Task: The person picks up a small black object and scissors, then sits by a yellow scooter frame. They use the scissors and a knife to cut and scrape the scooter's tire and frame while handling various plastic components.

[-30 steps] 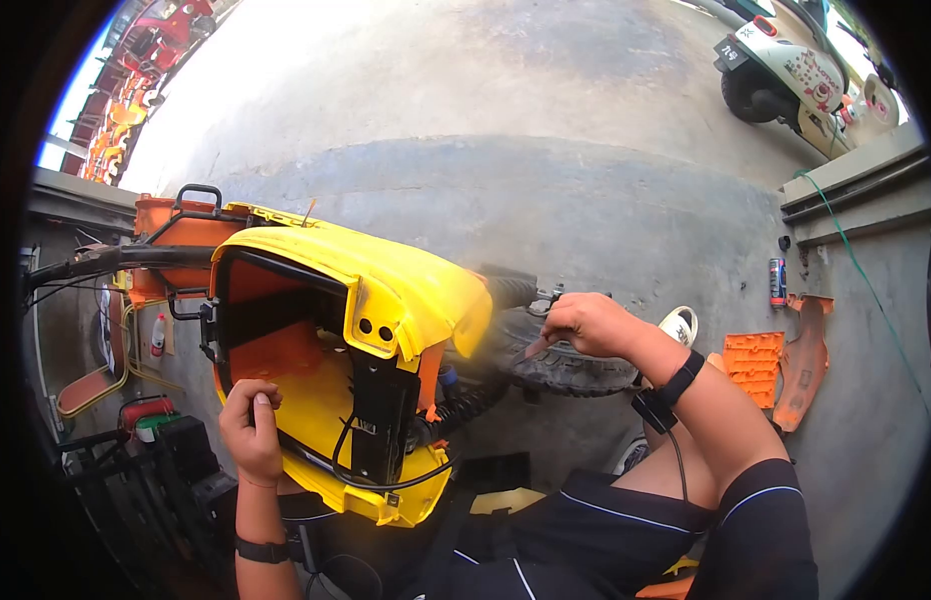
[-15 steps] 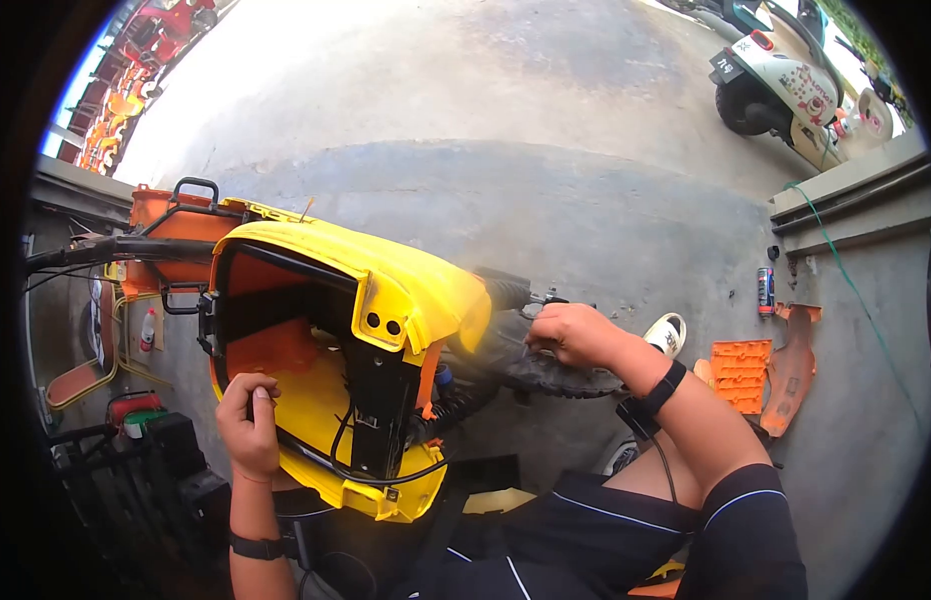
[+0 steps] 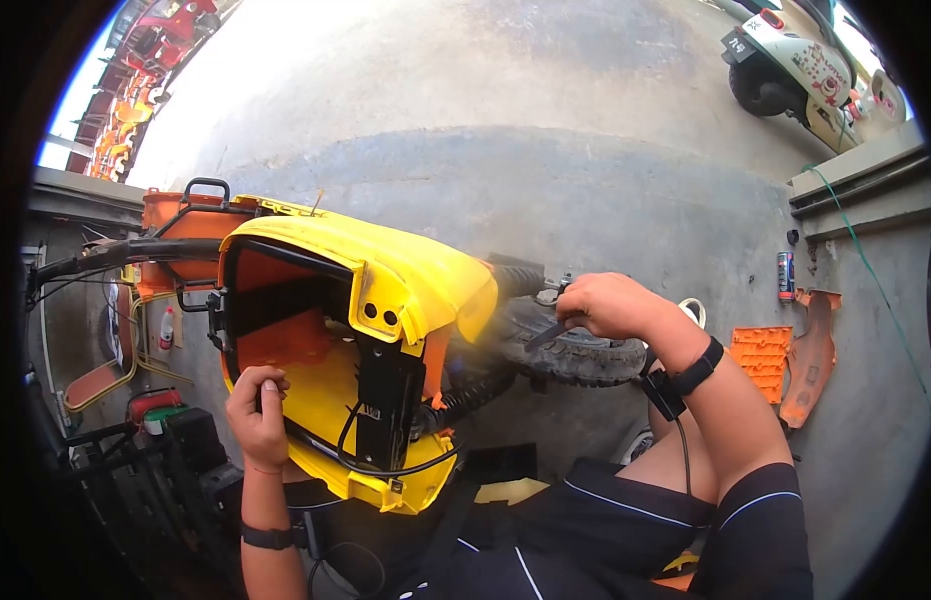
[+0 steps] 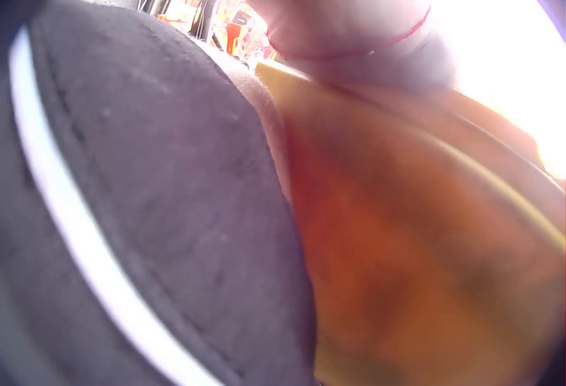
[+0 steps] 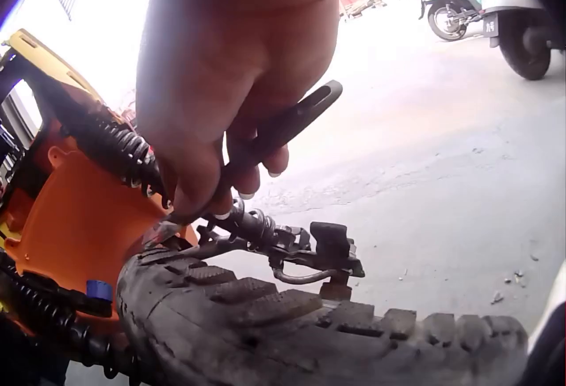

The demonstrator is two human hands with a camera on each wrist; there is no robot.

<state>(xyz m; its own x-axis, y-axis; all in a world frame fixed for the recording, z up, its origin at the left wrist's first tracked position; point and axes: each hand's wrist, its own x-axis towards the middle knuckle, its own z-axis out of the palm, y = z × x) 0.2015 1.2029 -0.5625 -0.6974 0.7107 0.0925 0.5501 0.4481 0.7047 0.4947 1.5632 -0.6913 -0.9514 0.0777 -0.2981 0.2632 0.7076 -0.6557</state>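
Note:
My right hand (image 3: 611, 305) grips a dark flat-bladed tool (image 3: 548, 336) over the knobbly black tyre (image 3: 586, 362) of the yellow and orange vehicle. The tool's slotted handle end (image 5: 309, 107) sticks out of the fist in the right wrist view; its other end is hidden there behind the fingers. My left hand (image 3: 258, 420), fingers curled with the thumb against them, rests at the rim of the yellow body shell (image 3: 386, 255). The left wrist view shows only the wrist (image 4: 354, 23) over an orange panel (image 4: 416, 253), the fingers being hidden.
A spray can (image 3: 786, 277) and orange plastic parts (image 3: 761, 360) lie on the concrete floor at right. Beyond them stands a white scooter (image 3: 816, 75). A black cable (image 3: 386, 472) loops from the shell's front, close to my lap. Dark equipment (image 3: 166, 470) stands at lower left.
My right hand moves left and inward over the tyre, then back out to the right, with the flat-bladed tool in it. The left hand keeps its place at the shell's rim.

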